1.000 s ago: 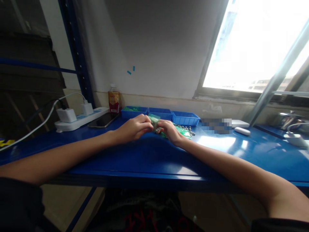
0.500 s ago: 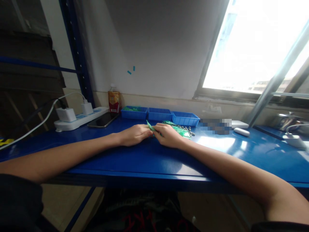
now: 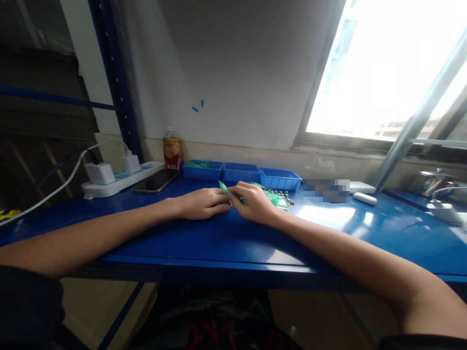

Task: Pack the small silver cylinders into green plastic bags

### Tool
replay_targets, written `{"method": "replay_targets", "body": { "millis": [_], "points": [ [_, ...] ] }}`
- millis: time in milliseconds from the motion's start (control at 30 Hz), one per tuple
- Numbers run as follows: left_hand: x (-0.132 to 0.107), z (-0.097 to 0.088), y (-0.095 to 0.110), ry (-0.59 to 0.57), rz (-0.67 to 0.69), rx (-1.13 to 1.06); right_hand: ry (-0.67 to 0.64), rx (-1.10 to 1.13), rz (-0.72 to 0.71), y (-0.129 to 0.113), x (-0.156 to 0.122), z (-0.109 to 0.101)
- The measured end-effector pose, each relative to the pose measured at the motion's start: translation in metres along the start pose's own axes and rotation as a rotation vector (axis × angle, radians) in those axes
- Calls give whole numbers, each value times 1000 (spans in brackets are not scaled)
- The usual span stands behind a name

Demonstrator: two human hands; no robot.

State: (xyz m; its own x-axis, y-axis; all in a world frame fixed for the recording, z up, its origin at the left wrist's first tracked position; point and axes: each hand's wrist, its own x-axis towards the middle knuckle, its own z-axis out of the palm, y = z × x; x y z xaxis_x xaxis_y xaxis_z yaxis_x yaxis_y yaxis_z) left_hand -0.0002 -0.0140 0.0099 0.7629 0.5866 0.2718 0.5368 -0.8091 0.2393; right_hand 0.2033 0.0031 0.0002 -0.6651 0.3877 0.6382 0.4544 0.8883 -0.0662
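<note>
A small green plastic bag (image 3: 224,188) stands up at a slant between my two hands over the blue table. My right hand (image 3: 252,202) has its fingers bent and closed on the bag. From the other side my left hand (image 3: 203,203) reaches it, fingers long and held together, thumb lower; its fingertips meet the bag and are partly hidden. Whatever the bag contains cannot be made out. Just beyond my right hand lie more green bags (image 3: 274,198) and a pile of small metal fittings (image 3: 287,197), partly covered by that hand.
Three blue bins (image 3: 241,172) line the wall, the left one with green bags in it. To the left are a drink bottle (image 3: 172,151), a phone (image 3: 156,182) and a power strip (image 3: 120,181). A white case (image 3: 365,199) and a metal pot (image 3: 434,183) stand right.
My left thumb has moved down, away from its fingers. The bag's top has shifted slightly left, and my right fingers are more arched.
</note>
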Motion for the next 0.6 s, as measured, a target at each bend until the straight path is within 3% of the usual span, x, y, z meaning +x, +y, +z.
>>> {"method": "replay_targets", "body": {
  "millis": [167,333,467,600],
  "points": [
    [1,7,-7,128,-187,-296,-48,-37,-94,-7,-2,-4],
    [4,10,-8,227,-312,-374,-46,63,0,-8,0,-1],
    [4,7,-8,386,-280,-196,68,333,235,-4,7,3],
    [1,4,-4,379,-114,128,12,641,476,4,8,5]
  ]
}}
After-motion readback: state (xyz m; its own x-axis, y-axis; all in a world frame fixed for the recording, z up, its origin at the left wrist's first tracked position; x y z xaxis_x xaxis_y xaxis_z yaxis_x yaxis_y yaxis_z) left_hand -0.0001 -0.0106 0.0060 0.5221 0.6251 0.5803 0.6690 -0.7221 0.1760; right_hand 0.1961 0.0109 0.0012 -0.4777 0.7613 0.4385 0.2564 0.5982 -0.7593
